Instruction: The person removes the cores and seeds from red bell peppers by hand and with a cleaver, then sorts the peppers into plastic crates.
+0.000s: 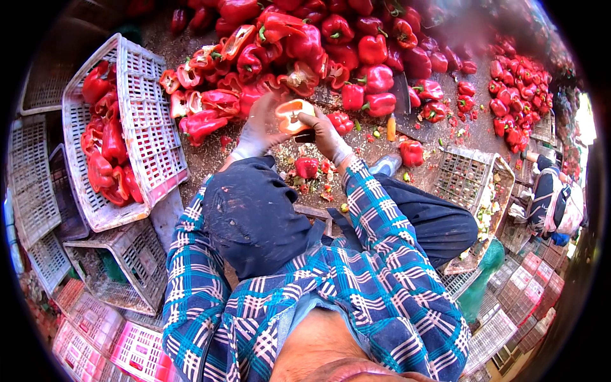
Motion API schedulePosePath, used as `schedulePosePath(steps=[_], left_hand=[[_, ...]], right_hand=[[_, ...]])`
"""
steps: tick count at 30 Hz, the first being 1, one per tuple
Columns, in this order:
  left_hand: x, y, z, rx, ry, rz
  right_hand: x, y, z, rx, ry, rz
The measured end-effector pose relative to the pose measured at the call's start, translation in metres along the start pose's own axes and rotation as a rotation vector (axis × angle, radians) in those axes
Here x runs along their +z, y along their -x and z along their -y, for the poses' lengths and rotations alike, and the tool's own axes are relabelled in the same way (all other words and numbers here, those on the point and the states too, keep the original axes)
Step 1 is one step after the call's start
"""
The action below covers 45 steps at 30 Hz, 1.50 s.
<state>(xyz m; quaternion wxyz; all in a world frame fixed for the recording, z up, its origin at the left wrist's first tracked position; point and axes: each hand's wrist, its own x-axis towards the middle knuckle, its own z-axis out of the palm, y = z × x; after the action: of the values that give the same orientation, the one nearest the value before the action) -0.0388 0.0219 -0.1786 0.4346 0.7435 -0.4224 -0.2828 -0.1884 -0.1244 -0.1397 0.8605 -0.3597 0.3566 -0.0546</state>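
A cut red bell pepper (293,116), its pale inside turned up, is gripped in the gloved fingers of my right hand (326,135). Something dark, too hidden to name, shows just below it by the same fingers. My left hand (256,130), also gloved, is just left of the pepper, its fingers blurred but stretched upward and the thumb apart; I see nothing in it. Right in front lies a large heap of bell peppers (305,41), whole at the right and cut open at the left. A single red pepper (307,167) sits on the ground below my hands.
A white plastic crate (153,121) at the left is tilted and holds red peppers. More crates (127,261) stand at lower left. At right is a crate (468,167) with pale scraps. A broad blade (401,95) lies beside the heap. Another person (554,197) is at far right.
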Motion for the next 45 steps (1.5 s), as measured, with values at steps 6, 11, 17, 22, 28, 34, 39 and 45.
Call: schedulePosePath(steps=[6,11,17,22,28,34,39,45], left_hand=[[-0.019,0.008,-0.032,-0.472,1.362,0.479],[-0.005,-0.007,-0.019,-0.383,1.263,0.267],[0.015,-0.005,-0.014,-0.279,0.791,-0.021],[0.021,-0.010,-0.013,-0.362,0.519,-0.083],[0.023,-0.017,0.001,-0.443,0.601,-0.137],[0.032,-0.018,0.020,-0.595,0.762,-0.204],[0.028,-0.025,0.018,-0.653,0.618,-0.357],[0.024,-0.020,-0.008,-0.450,0.329,-0.382]], right_hand=[[0.006,-0.006,0.018,-0.094,0.274,0.098],[0.021,-0.003,0.019,-0.421,1.106,-0.087],[0.040,0.002,0.011,-0.430,1.593,-0.447],[0.030,-0.012,-0.010,-0.488,1.578,-0.511],[0.023,-0.034,-0.028,-0.414,1.517,-0.522],[0.029,-0.045,-0.034,-0.281,1.467,-0.481],[0.056,-0.062,-0.035,-0.177,1.356,-0.533],[0.038,-0.094,-0.046,-0.016,0.956,-0.722]])
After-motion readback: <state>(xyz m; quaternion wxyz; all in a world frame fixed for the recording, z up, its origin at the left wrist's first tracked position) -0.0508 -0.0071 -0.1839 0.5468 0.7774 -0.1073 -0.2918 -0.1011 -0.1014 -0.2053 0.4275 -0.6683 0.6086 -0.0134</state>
